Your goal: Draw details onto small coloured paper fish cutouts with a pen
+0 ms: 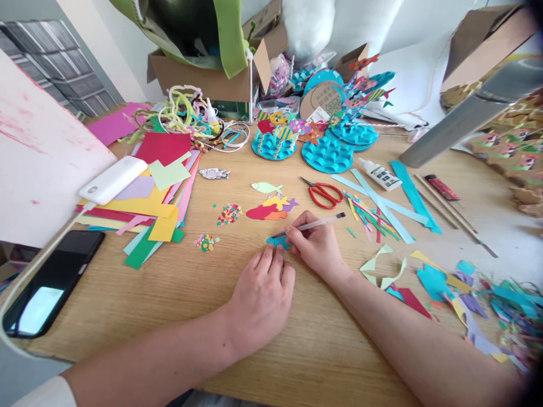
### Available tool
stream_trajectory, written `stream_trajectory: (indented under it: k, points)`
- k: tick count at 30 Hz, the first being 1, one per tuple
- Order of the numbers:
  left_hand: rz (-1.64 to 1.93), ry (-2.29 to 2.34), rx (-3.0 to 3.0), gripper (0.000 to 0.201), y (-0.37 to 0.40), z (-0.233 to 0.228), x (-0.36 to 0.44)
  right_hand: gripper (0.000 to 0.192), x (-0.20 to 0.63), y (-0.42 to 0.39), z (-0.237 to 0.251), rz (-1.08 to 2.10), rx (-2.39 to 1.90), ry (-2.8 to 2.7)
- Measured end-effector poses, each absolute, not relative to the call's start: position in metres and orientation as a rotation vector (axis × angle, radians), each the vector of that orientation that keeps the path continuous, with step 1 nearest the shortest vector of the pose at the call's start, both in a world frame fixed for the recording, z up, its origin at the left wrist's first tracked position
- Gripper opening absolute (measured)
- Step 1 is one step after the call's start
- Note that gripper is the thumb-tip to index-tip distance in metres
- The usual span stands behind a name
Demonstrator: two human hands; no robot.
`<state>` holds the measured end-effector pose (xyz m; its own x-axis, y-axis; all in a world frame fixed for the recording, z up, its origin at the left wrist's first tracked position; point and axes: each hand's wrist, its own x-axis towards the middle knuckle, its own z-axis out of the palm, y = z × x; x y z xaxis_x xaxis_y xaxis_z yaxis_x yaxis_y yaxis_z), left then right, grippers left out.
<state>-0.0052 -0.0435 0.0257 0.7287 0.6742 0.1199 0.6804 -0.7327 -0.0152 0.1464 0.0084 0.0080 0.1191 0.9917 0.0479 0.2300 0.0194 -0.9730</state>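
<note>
Right hand [316, 244] held a pen [311, 225] in a writing grip, fingers closed round the barrel, tip down on a small blue paper fish [278, 241] lying flat on the wooden table [178, 294]. Left hand [262, 297] lay palm down, fingers close together, fingertips pinning the near edge of the blue fish; it gripped nothing. The fish sat about mid-table, touching both hands. At 12 o'clock from it, near: a pile of cut paper fish in red, yellow and purple [271, 209], with a pale green fish [266, 187] just past that. At 1 o'clock: red-handled scissors [324, 193], lying open. At 10 o'clock: two small heaps of coloured confetti [229, 214], the nearer one [205, 242] at 9 o'clock. At 2 o'clock: loose paper strips [373, 212] and a glue bottle [379, 174]. Far left, 9 to 10 o'clock: a fanned stack of coloured paper sheets [148, 209] with a white power bank [112, 180] on top, a cable running off it, and a black phone [53, 280] near the table edge. At 12 o'clock, well apart: blue scalloped paper discs [327, 154]. Offcut scraps [441, 282] at 3 to 4 o'clock.
</note>
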Motion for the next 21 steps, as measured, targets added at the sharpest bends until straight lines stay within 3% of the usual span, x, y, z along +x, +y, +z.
stream_trajectory:
  k: [7, 21]
  points:
    - [-0.131, -1.129, -2.869, 0.020, -0.0435, 0.0310, -0.0041, 0.017, 0.1451, 0.0067, 0.0135, 0.952, -1.365, -1.172]
    - [-0.032, -1.240, -2.920, 0.030, -0.0467, 0.0304, -0.0045, 0.016, 0.1458, 0.0051, 0.0118, 0.860, -1.326, -1.124]
